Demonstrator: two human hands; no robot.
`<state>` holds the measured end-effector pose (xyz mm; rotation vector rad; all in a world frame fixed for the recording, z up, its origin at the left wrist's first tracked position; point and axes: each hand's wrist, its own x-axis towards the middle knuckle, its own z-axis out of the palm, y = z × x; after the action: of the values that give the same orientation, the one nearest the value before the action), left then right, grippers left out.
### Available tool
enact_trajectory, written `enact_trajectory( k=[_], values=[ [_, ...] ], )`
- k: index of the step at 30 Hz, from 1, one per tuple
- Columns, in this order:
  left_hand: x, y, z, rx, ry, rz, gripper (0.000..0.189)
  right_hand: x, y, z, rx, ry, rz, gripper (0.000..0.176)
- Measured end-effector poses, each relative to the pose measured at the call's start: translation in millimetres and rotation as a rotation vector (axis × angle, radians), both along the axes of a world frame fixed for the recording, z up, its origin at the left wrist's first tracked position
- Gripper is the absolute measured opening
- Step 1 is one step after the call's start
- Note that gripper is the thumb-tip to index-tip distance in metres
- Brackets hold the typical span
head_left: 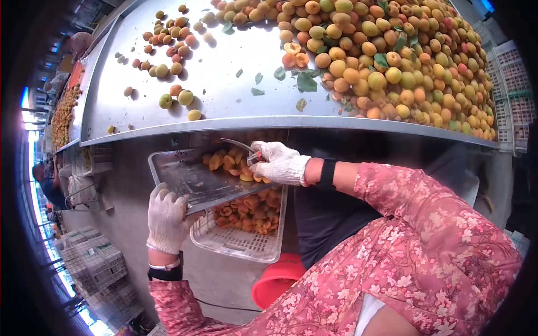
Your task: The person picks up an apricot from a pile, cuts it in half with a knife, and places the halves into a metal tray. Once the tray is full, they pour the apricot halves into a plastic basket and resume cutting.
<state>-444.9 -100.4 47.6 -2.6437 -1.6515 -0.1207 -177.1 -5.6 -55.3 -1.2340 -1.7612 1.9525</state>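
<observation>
My left hand [166, 218], in a white knit glove, is closed over the near left corner of a metal tray [196, 185]. The tray is tilted, and halved apricots [228, 161] lie at its right end. In my gloved right hand [281, 163] is a curved metal cutting tool [238, 144] with a bit of red at its grip; its full shape is hidden by the fingers. This hand hovers over the tray's apricot halves. Below the tray, a white plastic crate [238, 246] holds more halved apricots [246, 215].
A steel sorting table [224, 95] spans the far side, with a large heap of whole apricots [386, 67] on its right and loose ones to the left. A red bucket [274, 283] stands on the floor beside my legs. Stacked crates [92, 260] are at left; other people sit beyond.
</observation>
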Motion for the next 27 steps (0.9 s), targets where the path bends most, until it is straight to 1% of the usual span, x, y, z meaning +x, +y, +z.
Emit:
enact_trajectory(
  k=[1,2,5,7,9,10,11,13,14,15,17,18,21,23,25,27],
  values=[
    [1,8,5,-0.077,0.059,-0.041,0.037,3,0,4,0.063,0.035,0.013,0.018],
    [2,16,10,-0.111,0.088,-0.053,0.035,4,-2,0,0.042,0.125,-0.038,0.021],
    [14,46,28,-0.154,0.117,-0.054,0.034,26,-2,33,0.048,0.146,-0.095,0.022],
    [26,64,48,-0.177,0.155,-0.063,0.03,40,-2,42,-0.023,0.201,-0.166,0.018],
    [45,75,69,-0.142,0.238,-0.123,0.029,62,-3,52,-0.076,0.341,-0.235,0.017],
    [46,73,70,-0.077,0.213,-0.123,0.029,72,-3,54,-0.095,0.355,-0.291,0.017],
    [42,68,64,-0.081,0.219,-0.133,0.029,81,-3,50,-0.094,0.385,-0.36,0.017],
    [32,53,45,-0.168,0.246,-0.084,0.029,100,-2,57,-0.024,0.225,-0.391,0.018],
    [28,47,41,-0.261,0.266,-0.11,0.028,106,-3,52,0.002,0.167,-0.413,0.019],
    [30,45,45,-0.264,0.274,-0.111,0.028,112,-4,54,-0.002,0.175,-0.414,0.019],
    [34,38,51,-0.212,0.259,-0.117,0.029,121,-11,63,-0.129,0.153,-0.452,0.018],
    [35,33,50,-0.193,0.248,-0.056,0.028,124,-14,60,-0.118,0.171,-0.462,0.018],
    [32,24,47,-0.237,0.2,-0.058,0.028,134,-17,53,-0.137,0.197,-0.404,0.014],
    [35,22,58,-0.207,0.222,-0.058,0.027,138,-20,56,-0.156,0.207,-0.406,0.015],
    [38,14,66,-0.181,0.246,-0.049,0.027,139,-24,56,-0.07,0.282,-0.447,0.014],
    [43,4,73,-0.174,0.261,0.051,0.028,142,-27,59,-0.068,0.297,-0.441,0.014]
  ],
)
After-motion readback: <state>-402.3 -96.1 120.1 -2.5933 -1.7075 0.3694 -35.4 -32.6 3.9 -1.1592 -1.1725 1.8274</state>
